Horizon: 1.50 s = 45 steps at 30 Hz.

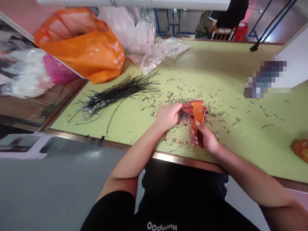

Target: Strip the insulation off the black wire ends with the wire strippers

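Observation:
My right hand [209,137] is wrapped round the handles of an orange and red wire stripper [198,112], which stands upright with its jaws pointing left. Close against those jaws, my left hand [168,116] is closed in a pinch. Whatever its fingers hold is too small or hidden to make out. Under and around the tool lies a heap of wire scraps [184,119], with black bits of insulation and copper strands. To the left, a bundle of black wires [117,91] with small blue ends rests on the yellow-green table [240,138].
An orange bag [81,48] and clear plastic bags [163,53] stand at the back left. A white panel [295,54] rises on the right, and an orange object [300,150] sits at the right edge. Behind the table, a person [228,14] sits on a chair.

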Motion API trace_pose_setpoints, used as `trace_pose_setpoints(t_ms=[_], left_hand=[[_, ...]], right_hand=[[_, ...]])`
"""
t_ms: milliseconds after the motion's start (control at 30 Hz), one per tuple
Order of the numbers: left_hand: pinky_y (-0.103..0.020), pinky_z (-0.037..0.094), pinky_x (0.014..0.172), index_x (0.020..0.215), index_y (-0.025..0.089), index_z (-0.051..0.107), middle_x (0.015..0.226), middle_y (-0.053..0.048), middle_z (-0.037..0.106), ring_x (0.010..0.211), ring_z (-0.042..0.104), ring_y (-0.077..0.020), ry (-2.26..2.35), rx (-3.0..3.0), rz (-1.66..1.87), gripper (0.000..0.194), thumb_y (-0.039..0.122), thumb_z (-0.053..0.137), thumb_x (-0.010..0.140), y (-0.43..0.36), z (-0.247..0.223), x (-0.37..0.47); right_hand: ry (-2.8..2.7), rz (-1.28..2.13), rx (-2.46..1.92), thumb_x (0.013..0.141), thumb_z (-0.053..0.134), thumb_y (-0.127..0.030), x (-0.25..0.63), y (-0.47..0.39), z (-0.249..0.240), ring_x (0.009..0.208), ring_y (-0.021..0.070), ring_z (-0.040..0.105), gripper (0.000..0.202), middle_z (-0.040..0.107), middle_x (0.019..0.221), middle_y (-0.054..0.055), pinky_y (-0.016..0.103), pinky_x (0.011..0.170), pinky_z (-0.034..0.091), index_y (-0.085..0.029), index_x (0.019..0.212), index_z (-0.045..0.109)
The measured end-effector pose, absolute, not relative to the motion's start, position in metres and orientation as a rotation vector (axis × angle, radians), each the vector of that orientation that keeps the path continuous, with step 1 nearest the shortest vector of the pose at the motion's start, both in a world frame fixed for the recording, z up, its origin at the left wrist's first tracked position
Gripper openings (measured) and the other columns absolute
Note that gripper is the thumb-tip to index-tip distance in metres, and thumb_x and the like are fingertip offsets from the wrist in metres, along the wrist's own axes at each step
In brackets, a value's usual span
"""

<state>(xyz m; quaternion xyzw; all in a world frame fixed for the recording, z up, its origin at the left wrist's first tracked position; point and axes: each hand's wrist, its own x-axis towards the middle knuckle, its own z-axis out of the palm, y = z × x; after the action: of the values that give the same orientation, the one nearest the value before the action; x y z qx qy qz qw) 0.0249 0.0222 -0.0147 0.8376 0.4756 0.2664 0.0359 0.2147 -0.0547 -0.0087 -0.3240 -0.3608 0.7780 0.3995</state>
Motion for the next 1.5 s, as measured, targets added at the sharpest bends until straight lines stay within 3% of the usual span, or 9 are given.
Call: trace_pose_setpoints(t_ms=[100,267,333,400,500,700,933,1233,1500], left_hand=[[-0.036,0.05,0.072,0.104,0.024,0.069,0.088,-0.004,0.075,0.083,0.07,-0.0218,1.557,2.431,1.021,0.029,0.025,0.04,0.103,0.033,-0.019,0.009],[-0.033,0.045,0.076,0.108,0.017,0.059,0.1,-0.005,0.07,0.09,0.064,-0.0119,2.051,1.941,1.43,0.07,0.058,0.003,0.114,0.068,-0.019,-0.047],[-0.031,0.045,0.078,0.108,0.014,0.057,0.103,-0.005,0.07,0.093,0.065,-0.0103,2.054,1.943,1.44,0.077,0.067,0.001,0.11,0.074,-0.02,-0.055],[-0.029,0.045,0.072,0.109,0.016,0.06,0.1,-0.004,0.074,0.08,0.064,-0.0103,1.96,2.006,1.417,0.075,0.072,0.01,0.109,0.072,-0.023,-0.047],[-0.029,0.046,0.067,0.111,0.02,0.064,0.1,-0.006,0.079,0.065,0.061,-0.0121,1.775,2.135,1.355,0.061,0.066,0.024,0.112,0.059,-0.026,-0.023],[-0.031,0.051,0.078,0.116,0.02,0.072,0.099,-0.009,0.08,0.087,0.073,-0.0201,1.631,2.42,1.194,0.047,0.045,0.032,0.113,0.038,-0.017,0.0],[-0.034,0.044,0.069,0.114,0.024,0.076,0.08,-0.007,0.072,0.079,0.068,-0.0215,1.556,2.627,1.074,0.038,0.026,0.039,0.109,0.027,-0.007,0.01],[-0.034,0.039,0.064,0.112,0.027,0.076,0.078,-0.006,0.068,0.076,0.062,-0.0213,1.514,2.714,1.034,0.039,0.013,0.042,0.099,0.024,-0.012,0.015],[-0.032,0.035,0.061,0.107,0.024,0.074,0.074,-0.004,0.066,0.071,0.06,-0.0196,1.433,2.784,1.165,0.036,0.007,0.046,0.092,0.027,-0.018,0.016]], right_hand=[[-0.958,1.833,-0.777,0.086,0.073,-0.07,0.224,-0.058,0.001,0.045,0.0127,0.04,0.052,0.043,0.054,-0.006,0.029,0.048,0.042,-0.023,0.071,0.056],[-0.898,1.348,-0.723,0.091,0.07,-0.062,0.258,-0.048,0.039,0.063,0.0198,0.051,0.038,0.046,0.067,0.0,0.04,0.07,0.057,-0.027,0.078,0.061],[-0.874,1.315,-0.722,0.091,0.07,-0.063,0.264,-0.042,0.046,0.071,0.0218,0.055,0.037,0.05,0.074,0.002,0.042,0.077,0.058,-0.028,0.083,0.065],[-0.881,1.39,-0.743,0.09,0.068,-0.067,0.262,-0.038,0.042,0.077,0.0237,0.06,0.04,0.055,0.078,0.004,0.043,0.079,0.059,-0.027,0.087,0.067],[-0.909,1.575,-0.749,0.09,0.066,-0.072,0.251,-0.036,0.024,0.082,0.0258,0.066,0.046,0.063,0.082,0.006,0.043,0.078,0.061,-0.025,0.094,0.068],[-0.885,1.937,-0.717,0.086,0.07,-0.073,0.246,-0.035,0.003,0.084,0.0262,0.073,0.054,0.073,0.09,0.009,0.043,0.076,0.064,-0.021,0.099,0.069],[-0.908,2.177,-0.645,0.087,0.074,-0.07,0.249,-0.035,0.002,0.081,0.0248,0.075,0.052,0.074,0.086,0.009,0.037,0.07,0.065,-0.019,0.097,0.068],[-0.971,2.211,-0.717,0.088,0.075,-0.069,0.248,-0.041,0.001,0.073,0.0202,0.072,0.051,0.071,0.082,0.005,0.032,0.067,0.061,-0.019,0.097,0.068],[-0.989,2.085,-0.819,0.089,0.074,-0.07,0.24,-0.044,0.001,0.059,0.0162,0.065,0.052,0.06,0.066,-0.002,0.029,0.06,0.056,-0.02,0.081,0.066]])
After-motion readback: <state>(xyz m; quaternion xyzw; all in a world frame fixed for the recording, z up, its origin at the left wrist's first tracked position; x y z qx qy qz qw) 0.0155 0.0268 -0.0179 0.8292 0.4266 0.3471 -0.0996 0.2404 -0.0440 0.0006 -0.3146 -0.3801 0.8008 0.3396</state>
